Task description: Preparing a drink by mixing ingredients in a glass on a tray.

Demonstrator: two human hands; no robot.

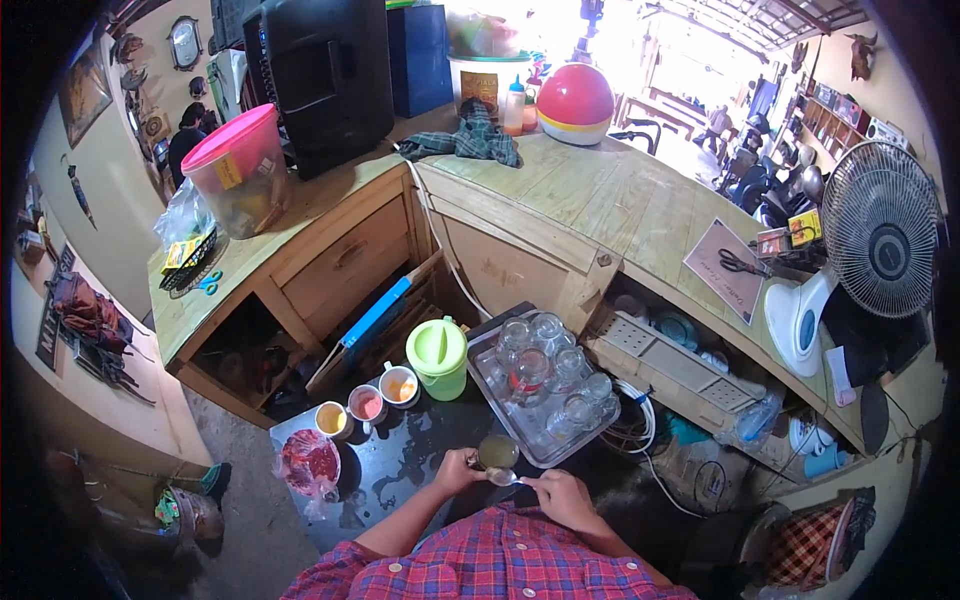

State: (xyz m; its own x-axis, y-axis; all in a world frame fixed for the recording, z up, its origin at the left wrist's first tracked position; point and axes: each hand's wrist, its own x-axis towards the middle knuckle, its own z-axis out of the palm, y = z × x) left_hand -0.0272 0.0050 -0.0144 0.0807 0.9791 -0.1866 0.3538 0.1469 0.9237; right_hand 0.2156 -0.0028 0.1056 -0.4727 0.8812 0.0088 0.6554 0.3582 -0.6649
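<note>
My left hand [457,472] is closed on the side of a glass mug [498,452] with murky yellow-green liquid in it, above the near edge of the dark wet table [400,465]. A metal spoon [503,478] is pinched in my right hand [562,498], its bowl at the near side of the mug. Left of the mug, three cups stand in a slanting row: one with yellow contents [331,420], one with pink [367,403], one with orange [398,385]. Beside them is a lidded light-green pitcher [437,362]. A clear plastic bag of red stuff [308,462] lies at the table's left end.
A metal tray [545,455] of upturned glass mugs [530,370] sits right of the pitcher. Beyond runs a wooden counter [580,200] with a pink-lidded tub [235,170], a black speaker [320,85], a red-and-white ball-shaped container [575,103] and a fan [885,235]. White cable [648,425] hangs near the tray.
</note>
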